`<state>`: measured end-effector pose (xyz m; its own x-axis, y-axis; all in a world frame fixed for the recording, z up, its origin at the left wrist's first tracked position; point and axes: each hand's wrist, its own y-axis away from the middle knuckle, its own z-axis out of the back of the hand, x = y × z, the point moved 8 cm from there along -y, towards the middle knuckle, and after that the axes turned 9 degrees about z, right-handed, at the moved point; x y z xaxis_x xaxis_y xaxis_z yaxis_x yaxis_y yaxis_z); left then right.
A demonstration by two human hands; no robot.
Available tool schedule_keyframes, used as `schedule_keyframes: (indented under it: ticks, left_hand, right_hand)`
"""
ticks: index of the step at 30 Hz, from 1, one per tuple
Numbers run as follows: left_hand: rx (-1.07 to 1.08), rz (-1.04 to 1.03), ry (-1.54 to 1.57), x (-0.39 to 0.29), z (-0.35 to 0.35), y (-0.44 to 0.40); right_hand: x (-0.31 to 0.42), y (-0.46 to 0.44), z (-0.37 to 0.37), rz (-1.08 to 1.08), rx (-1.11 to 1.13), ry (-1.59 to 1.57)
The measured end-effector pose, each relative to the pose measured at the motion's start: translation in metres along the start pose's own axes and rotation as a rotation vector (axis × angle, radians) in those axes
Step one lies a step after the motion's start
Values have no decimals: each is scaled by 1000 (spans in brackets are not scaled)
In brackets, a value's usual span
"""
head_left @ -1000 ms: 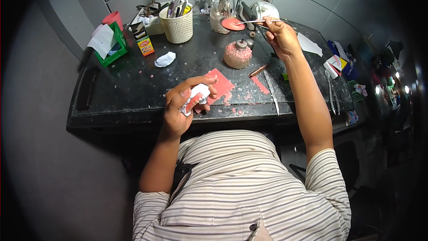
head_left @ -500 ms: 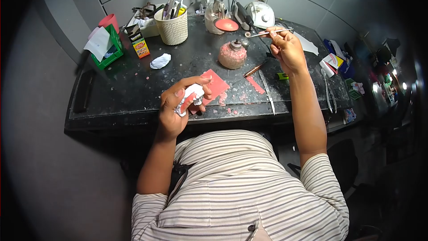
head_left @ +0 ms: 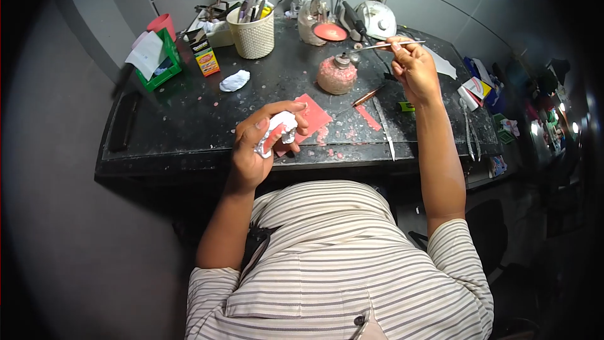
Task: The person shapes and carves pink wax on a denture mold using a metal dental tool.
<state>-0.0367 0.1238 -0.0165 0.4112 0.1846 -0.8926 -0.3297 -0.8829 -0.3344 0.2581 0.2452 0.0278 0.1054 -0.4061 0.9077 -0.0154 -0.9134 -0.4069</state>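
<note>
My left hand is closed around a white plaster dental cast with pink wax on it, held above the bench's front edge. Pinched in my right hand is a thin metal wax carver. Its tip points left, close to the wick of a spirit lamp with pink wax crumbs over its body. I cannot make out a flame. Below the lamp lie a pink wax sheet, partly behind my left hand, a narrow wax strip, a copper-coloured pointed tool and a long metal knife.
At the back stand a cream tool pot, a plastic bag and a pink dish. On the left are a green tray, a small box and a white lump. Metal tweezers lie on the right.
The whole view has shifted slightly, so the bench sits a little further right. Both hands keep their holds; the carver's tip stays near the lamp's wick.
</note>
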Motion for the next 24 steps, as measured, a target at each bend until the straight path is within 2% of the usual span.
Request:
schedule_keyframes:
  ticks: [10, 24]
  left_hand:
    - [16, 84, 53, 0, -2, 3]
    - [32, 23, 69, 2, -2, 2]
  right_hand:
    - [-18, -11, 25, 24, 1, 74]
    - [-20, -15, 27, 32, 0, 12]
